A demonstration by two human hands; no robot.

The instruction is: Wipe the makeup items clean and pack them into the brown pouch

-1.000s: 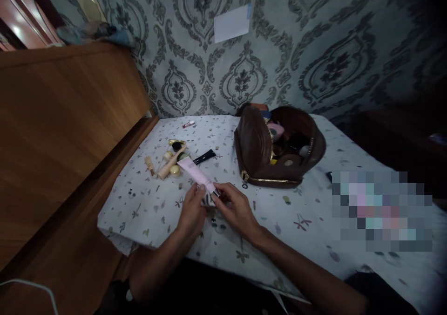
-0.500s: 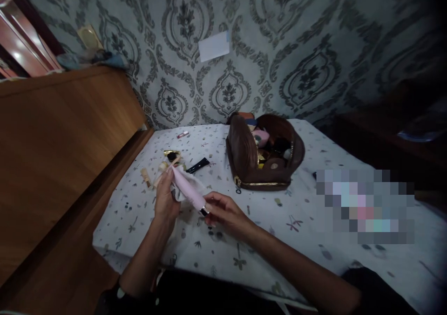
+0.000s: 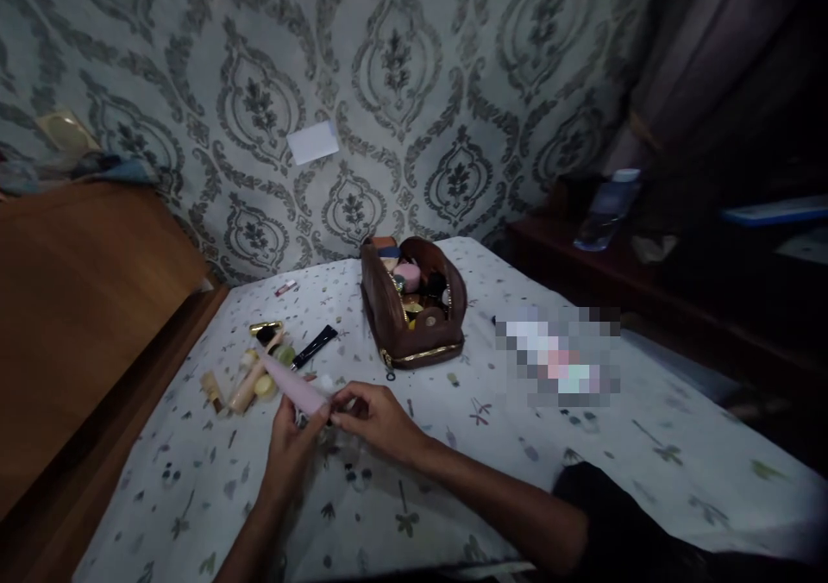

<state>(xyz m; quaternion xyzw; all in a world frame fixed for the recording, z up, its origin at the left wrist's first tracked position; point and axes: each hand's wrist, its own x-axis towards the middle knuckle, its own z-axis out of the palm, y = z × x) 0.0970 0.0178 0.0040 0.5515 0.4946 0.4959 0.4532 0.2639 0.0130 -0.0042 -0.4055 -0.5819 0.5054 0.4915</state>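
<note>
Over the printed sheet (image 3: 362, 531): the pink tube (image 3: 294, 387) was held up in front of the person, near the small cosmetics and to the left of the bag.
Change at the tube: half a second earlier, the left hand was at its flat end; now this hand was near the lower end, close beside the other. The view had also turned to the right, so a clear bottle (image 3: 608, 208) came into sight.
Left hand (image 3: 291, 445): its fingers were closed around the lower part of the tube, with the thumb along the near side.
Right hand (image 3: 375, 419): thumb and forefinger were pinched together on the lower end; the cap was hidden by the fingers.
Direction of the tube: its long axis ran aslant, the flat end pointing up-left and away, the lower end toward the person.
Behind the flat end: a beige tube (image 3: 249, 385), a yellow jar (image 3: 265, 385) and a black tube (image 3: 315, 347) lay on the sheet.
Brown bag (image 3: 379, 311): it stood open farther back, with many things inside.
Patterned wall (image 3: 453, 74): a white paper (image 3: 313, 142) was on it.
</note>
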